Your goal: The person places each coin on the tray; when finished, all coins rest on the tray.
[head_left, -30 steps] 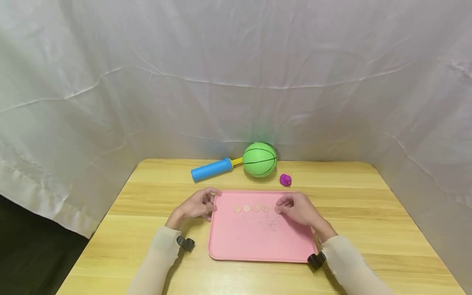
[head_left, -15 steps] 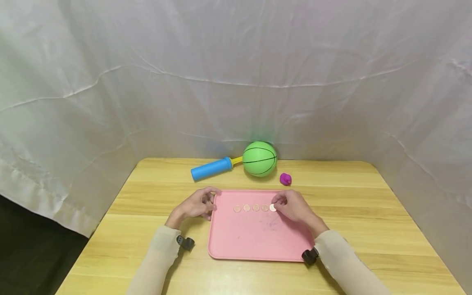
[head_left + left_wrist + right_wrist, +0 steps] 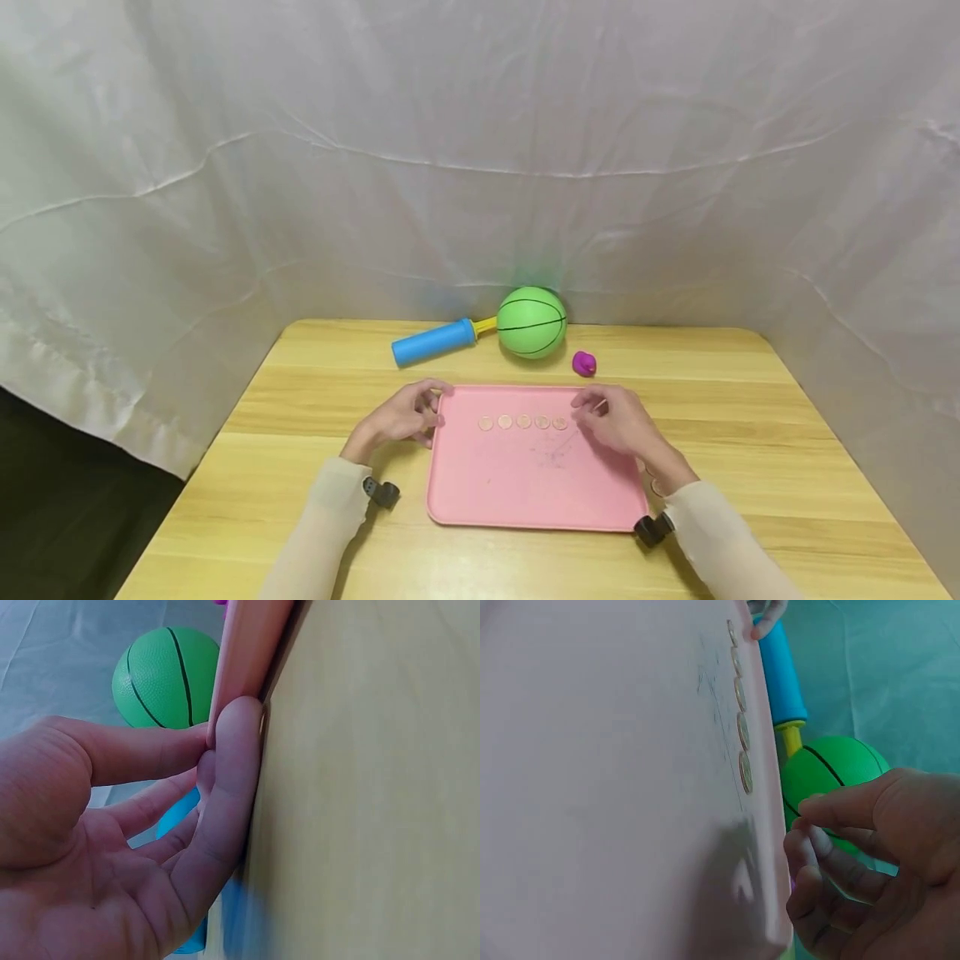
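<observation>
A row of several round coins (image 3: pixel 524 422) lies flat along the far part of a pink tray (image 3: pixel 510 492). With thumb and fingers on either side, my left hand (image 3: pixel 405 412) grips the tray's left rim (image 3: pixel 249 656). My right hand (image 3: pixel 617 419) hovers over the tray just right of the rightmost coin (image 3: pixel 745 772). Its fingers are loosely bent, thumb close to the index fingertip, and nothing shows between them in the right wrist view. A few more coins (image 3: pixel 657 487) lie beside the tray's right edge, partly covered by my right wrist.
Behind the tray, a blue hand pump (image 3: pixel 433 342) with a yellow handle rests against a green ball (image 3: pixel 532 323). A small purple rubber duck (image 3: pixel 584 363) sits right of the ball. Grey-white curtains (image 3: pixel 480 167) surround the wooden table (image 3: pixel 330 354).
My right hand slid a coin left to the right end of the row, let go, and drew back rightward. My left hand has stayed on the tray's rim.
</observation>
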### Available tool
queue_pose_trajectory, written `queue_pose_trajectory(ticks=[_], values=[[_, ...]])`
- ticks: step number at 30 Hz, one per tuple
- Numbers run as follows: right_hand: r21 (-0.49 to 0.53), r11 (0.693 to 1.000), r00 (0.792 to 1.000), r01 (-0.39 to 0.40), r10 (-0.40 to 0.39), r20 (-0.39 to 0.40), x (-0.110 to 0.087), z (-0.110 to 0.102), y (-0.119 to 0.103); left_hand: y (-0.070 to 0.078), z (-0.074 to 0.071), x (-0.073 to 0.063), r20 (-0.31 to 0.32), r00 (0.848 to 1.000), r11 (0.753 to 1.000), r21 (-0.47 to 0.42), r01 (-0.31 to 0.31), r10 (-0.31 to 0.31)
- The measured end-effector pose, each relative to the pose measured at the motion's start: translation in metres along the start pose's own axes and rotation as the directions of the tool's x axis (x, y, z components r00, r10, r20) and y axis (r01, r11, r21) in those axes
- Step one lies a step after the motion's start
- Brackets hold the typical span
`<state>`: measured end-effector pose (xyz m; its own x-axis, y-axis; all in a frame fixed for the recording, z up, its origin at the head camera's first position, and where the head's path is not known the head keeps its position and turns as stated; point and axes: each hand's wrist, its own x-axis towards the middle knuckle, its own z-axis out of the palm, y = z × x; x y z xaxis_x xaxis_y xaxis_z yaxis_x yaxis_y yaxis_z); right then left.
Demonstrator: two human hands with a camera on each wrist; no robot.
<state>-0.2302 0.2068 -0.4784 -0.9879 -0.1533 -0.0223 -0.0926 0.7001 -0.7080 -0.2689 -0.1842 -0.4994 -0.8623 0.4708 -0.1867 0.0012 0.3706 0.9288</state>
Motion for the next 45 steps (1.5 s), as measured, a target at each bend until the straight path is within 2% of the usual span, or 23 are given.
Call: queue_pose_trajectory(ticks=[7, 10, 14, 18, 22, 31, 38, 45], values=[[-0.008, 0.999, 0.998, 0.034, -0.035, -0.056, -0.022, -0.018, 0.013, 0.001, 0.001, 0.001, -0.016, 1.000, 1.000, 0.013, -0.003, 0.003], [-0.066, 0.997, 0.996, 0.033, -0.038, -0.082, -0.032, -0.026, 0.019, 0.001, 0.002, 0.000, -0.010, 1.000, 1.000, 0.007, 0.003, -0.003], [-0.159, 0.985, 0.990, 0.068, -0.086, -0.110, -0.044, -0.036, 0.025, 0.001, 0.002, 0.000, -0.006, 1.000, 1.000, 0.002, 0.003, -0.003], [-0.194, 0.977, 0.986, 0.091, -0.115, -0.117, -0.055, -0.043, 0.029, 0.002, 0.001, 0.001, -0.014, 1.000, 1.000, 0.012, -0.002, 0.002], [-0.217, 0.972, 0.989, 0.093, -0.116, -0.094, -0.062, -0.049, 0.035, 0.002, 0.001, 0.002, -0.015, 1.000, 1.000, 0.016, 0.000, 0.000], [-0.230, 0.969, 0.995, 0.091, -0.081, 0.052, -0.074, -0.050, 0.045, 0.000, 0.003, 0.001, -0.008, 1.000, 1.000, 0.001, -0.006, 0.006], [-0.264, 0.954, 0.990, 0.140, -0.135, 0.035, -0.076, -0.041, 0.050, -0.001, 0.002, -0.001, -0.014, 1.000, 1.000, 0.009, -0.007, 0.007], [-0.289, 0.954, 0.997, 0.078, -0.068, 0.046, -0.071, -0.044, 0.049, 0.000, 0.002, 0.000, -0.014, 1.000, 1.000, 0.002, -0.005, 0.005]])
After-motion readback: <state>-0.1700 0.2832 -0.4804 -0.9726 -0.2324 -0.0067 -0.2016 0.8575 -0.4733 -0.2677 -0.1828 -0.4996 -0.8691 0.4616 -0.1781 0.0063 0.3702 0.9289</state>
